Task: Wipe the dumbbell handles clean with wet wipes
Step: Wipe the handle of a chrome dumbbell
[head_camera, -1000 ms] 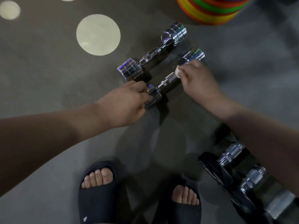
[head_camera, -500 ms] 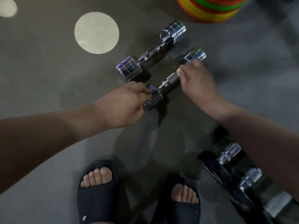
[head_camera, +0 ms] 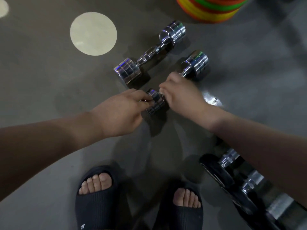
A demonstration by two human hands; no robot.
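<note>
Two chrome dumbbells lie side by side on the grey floor. The far dumbbell (head_camera: 150,53) lies untouched. On the near dumbbell (head_camera: 196,64), my left hand (head_camera: 121,112) grips the near end weight. My right hand (head_camera: 180,95) is curled round its handle close to that near weight and hides the handle. The wet wipe seen earlier is covered by my right fingers.
A stack of bright striped rings (head_camera: 211,7) stands at the top. A larger dumbbell with black plates (head_camera: 235,176) lies at the lower right under my right forearm. My feet in black slides (head_camera: 98,201) stand at the bottom. A pale round spot (head_camera: 93,33) marks the floor.
My right hand has slid along the near dumbbell's handle from the far end toward the near weight. The white wipe, visible a second ago, is now hidden. My left hand stays on the near weight.
</note>
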